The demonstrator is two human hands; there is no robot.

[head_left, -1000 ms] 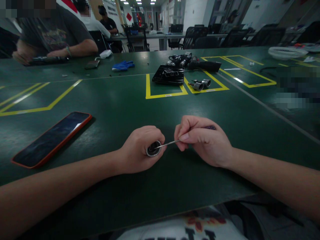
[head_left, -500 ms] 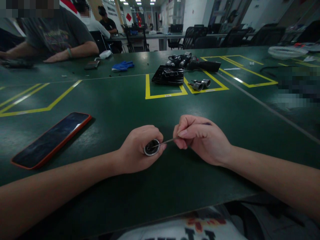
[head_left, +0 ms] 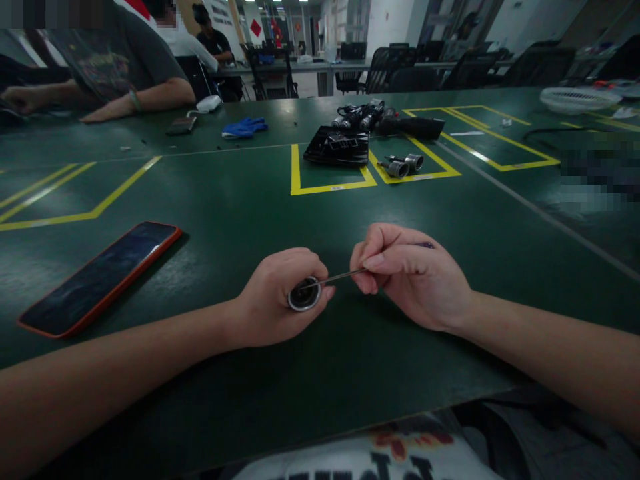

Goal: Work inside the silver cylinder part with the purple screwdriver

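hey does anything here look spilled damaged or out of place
Nothing looks spilled or broken. Mildly odd: the crumpled blue glove lies outside the yellow tape outlines. The silver-rimmed dark cylinder in the left hand is too shadowed inside to judge.

An orange-cased phone (head_left: 100,280) lies at middle left; a blue glove (head_left: 245,127) lies upper centre-left; a black chair (head_left: 394,65) stands at top centre; a dark-shirted person (head_left: 133,57) is at upper left.
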